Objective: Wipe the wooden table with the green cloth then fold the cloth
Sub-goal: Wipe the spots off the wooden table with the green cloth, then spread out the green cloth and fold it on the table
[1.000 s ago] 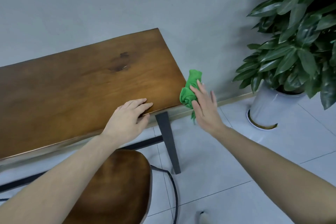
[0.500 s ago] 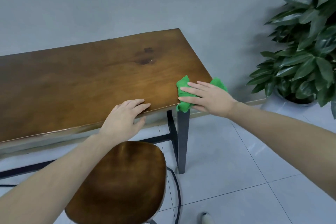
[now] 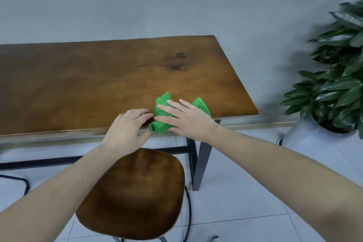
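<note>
- Head view: green cloth (image 3: pixel 163 116) bunched on the near edge of the wooden desk (image 3: pixel 88 84), toward its right end, part of it drooping over the lip.
- Right hand (image 3: pixel 184 118) flat on top of the cloth, fingers straight and spread, pressing it down rather than gripping it.
- Left hand (image 3: pixel 127 125) resting on the desk's near edge just left of the cloth, fingers loosely bent over the lip, holding nothing; fingertips touching or nearly touching the cloth.
- Changed in the last second: cloth brought from the desk's right end up onto the top and slid leftward to meet the left hand, which has stayed on the near edge.
- Reads as wiping under way along the near right strip; most of the top seemingly still to cover, folding not begun.
- No brand, label or writing readable anywhere.
- Brown stool (image 3: pixel 133 192) near the desk, potted plant (image 3: pixel 337 84) at right.
</note>
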`<state>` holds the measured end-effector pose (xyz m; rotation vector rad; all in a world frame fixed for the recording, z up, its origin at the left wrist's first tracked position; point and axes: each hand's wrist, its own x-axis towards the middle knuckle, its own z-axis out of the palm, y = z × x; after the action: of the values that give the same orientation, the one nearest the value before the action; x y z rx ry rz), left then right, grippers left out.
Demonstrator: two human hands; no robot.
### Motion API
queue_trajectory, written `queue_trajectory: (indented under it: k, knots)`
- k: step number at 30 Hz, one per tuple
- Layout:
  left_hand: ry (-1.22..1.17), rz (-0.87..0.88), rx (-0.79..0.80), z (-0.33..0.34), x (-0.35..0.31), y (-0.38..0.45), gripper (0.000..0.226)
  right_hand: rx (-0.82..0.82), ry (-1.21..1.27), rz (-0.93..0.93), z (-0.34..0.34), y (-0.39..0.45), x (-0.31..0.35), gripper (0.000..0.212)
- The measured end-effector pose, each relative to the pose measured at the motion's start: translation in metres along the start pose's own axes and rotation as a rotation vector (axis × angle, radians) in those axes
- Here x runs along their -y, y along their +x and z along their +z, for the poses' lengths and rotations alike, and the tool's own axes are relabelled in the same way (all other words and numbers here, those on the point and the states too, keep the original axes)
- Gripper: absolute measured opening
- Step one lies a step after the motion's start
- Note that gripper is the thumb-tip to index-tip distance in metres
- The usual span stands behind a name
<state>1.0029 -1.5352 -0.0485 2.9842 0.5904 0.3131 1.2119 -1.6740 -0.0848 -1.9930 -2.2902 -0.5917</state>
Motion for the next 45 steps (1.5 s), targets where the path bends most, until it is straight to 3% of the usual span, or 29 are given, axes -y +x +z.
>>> queue_trajectory:
  k: [9,14,25,33,36,45]
  knots:
    - [-0.021,-0.057,-0.011,-0.004,-0.006,-0.003,0.041,0.068,-0.014,0.035,-0.014,-0.088,-0.072,0.061]
    - [-0.022,-0.078,-0.027,-0.006,-0.003,-0.005,0.039,0.072,0.017,0.077,-0.017,-0.088,-0.071,0.056]
    - [-0.063,-0.137,-0.085,-0.015,0.045,-0.024,0.037,0.137,0.132,0.037,-0.007,0.035,0.021,0.057]
    - [-0.264,-0.263,-0.129,-0.024,0.101,-0.043,0.041,0.211,0.297,0.082,-0.008,0.138,0.093,0.056]
    - [-0.378,-0.314,-0.112,-0.034,0.114,-0.051,0.039,0.179,0.519,0.223,-0.016,0.157,0.107,0.048]
    - [-0.827,-0.209,-0.077,-0.070,0.109,-0.042,0.053,-0.167,1.525,1.019,-0.079,0.169,0.107,0.045]
